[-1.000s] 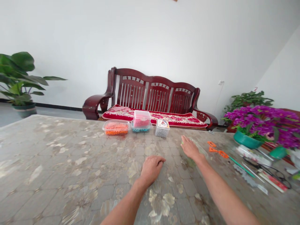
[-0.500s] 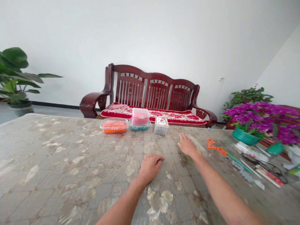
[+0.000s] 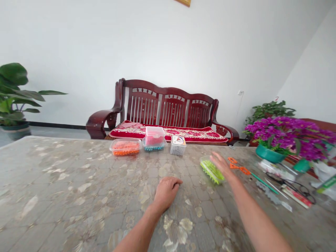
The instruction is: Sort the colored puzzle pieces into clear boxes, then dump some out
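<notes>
My left hand (image 3: 166,191) rests on the patterned table (image 3: 65,196), knuckles up and fingers curled under, with nothing visible in it. My right hand (image 3: 222,165) reaches forward with fingers stretched out flat, just right of a clear box of green beads (image 3: 211,170) and touching its far edge. Orange-handled scissors (image 3: 238,168) lie just right of that hand.
Along the far edge stand a box of orange beads (image 3: 125,147), a pink-lidded box on blue beads (image 3: 154,138) and a small clear box (image 3: 177,145). A purple flower pot (image 3: 270,154), tools and packets crowd the right. Behind is a wooden bench (image 3: 162,112).
My right hand has slid to the right off the green bead box, which now shows uncovered. My left hand has stayed put. The view has shifted a little.
</notes>
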Motion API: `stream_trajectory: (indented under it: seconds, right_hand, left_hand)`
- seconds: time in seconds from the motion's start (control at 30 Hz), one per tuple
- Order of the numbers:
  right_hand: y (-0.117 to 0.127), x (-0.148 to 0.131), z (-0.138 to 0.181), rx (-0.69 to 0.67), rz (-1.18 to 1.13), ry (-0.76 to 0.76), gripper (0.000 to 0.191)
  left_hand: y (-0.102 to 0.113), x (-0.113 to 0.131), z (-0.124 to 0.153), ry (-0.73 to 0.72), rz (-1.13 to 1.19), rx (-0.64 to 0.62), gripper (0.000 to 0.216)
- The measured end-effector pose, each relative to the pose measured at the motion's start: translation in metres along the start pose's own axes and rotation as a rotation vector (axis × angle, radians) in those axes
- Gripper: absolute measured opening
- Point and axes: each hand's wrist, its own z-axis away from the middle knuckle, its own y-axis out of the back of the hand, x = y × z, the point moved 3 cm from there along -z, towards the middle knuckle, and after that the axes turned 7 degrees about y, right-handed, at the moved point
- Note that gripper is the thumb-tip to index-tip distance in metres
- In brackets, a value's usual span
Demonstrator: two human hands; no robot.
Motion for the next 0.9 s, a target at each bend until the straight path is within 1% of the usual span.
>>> stream_trajectory:
  seconds: [0.07,0.17,0.27,0.33,0.4,0.5,0.57,0.67,0.77,0.9]
  right_hand:
    - [0.004,0.008,0.018,0.006,0.067,0.009,0.068]
    - [0.001,0.015,0.045,-0.019,0.249,0.042,0.079]
    - [-0.007,0.02,0.057,-0.041,0.296,0.044,0.073]
    - [-0.008,0.022,0.053,-0.035,0.264,0.033,0.069]
    - [-0.006,0.025,0.042,-0.042,0.174,0.019,0.07]
    - [0.002,0.033,0.024,-0.091,0.004,-0.001,0.07]
    - [0.011,0.042,0.016,-0.109,-0.055,-0.022,0.065]
    - [0.023,0.058,0.013,-0.108,-0.092,-0.056,0.058]
    - [0.028,0.068,0.011,-0.121,-0.117,-0.072,0.057]
    - [0.025,0.068,0.008,-0.138,-0.099,-0.051,0.059]
  left_hand:
    - [0.0,0.0,0.0,0.0,0.003,0.005,0.03]
    - [0.001,0.001,-0.001,0.004,0.002,0.001,0.03]
    - [0.002,0.002,-0.001,0.004,-0.006,0.001,0.03]
    - [0.002,0.002,-0.001,-0.001,-0.011,0.005,0.03]
    - [0.002,0.002,0.0,-0.004,-0.013,0.005,0.03]
    - [0.002,0.002,0.0,0.0,-0.016,0.005,0.03]
    - [0.002,0.002,-0.001,0.002,-0.016,0.005,0.03]
    - [0.001,0.002,-0.002,0.004,-0.014,0.001,0.03]
    - [0.001,0.003,-0.002,0.005,-0.013,-0.002,0.03]
    - [0.001,0.003,-0.001,0.012,-0.015,0.002,0.03]
